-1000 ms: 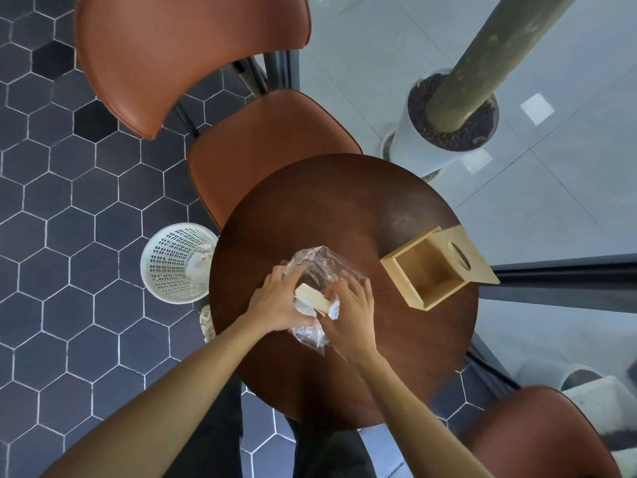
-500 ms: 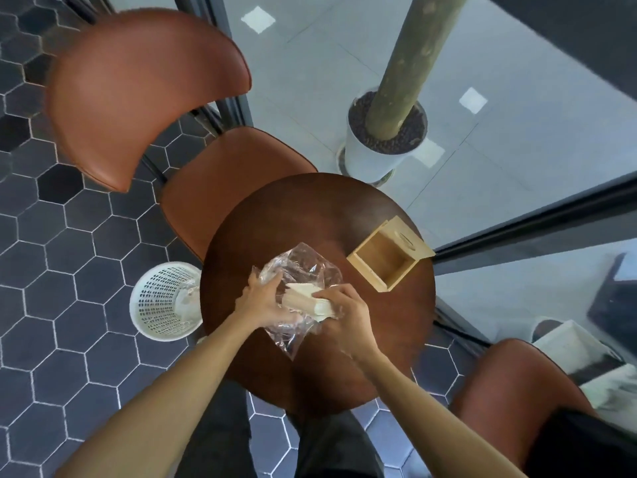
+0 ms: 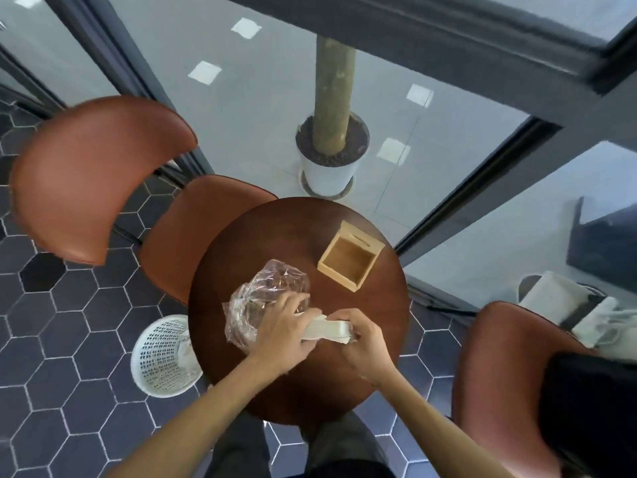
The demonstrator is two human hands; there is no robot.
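On the round dark wooden table [image 3: 372, 367] lies a crumpled clear plastic bag [image 3: 265, 291]. My left hand [image 3: 281, 334] grips the bag's near edge. My right hand [image 3: 362, 339] holds a white stack of folded napkins [image 3: 327, 329], most of it outside the bag, to its right. An open light wooden box [image 3: 348, 262] with a slotted lid leaning at its far side stands at the table's back right, apart from both hands.
A brown chair [image 3: 103, 177] stands left of the table, another brown chair [image 3: 499, 367] at the right. A white perforated basket [image 3: 162, 357] sits on the hexagon-tiled floor by the table's left edge. A potted tree trunk [image 3: 331, 157] stands behind glass.
My right hand has drawn the white stack rightward out of the bag while my left hand kept hold of the bag. The camera tilted up, showing more window frame.
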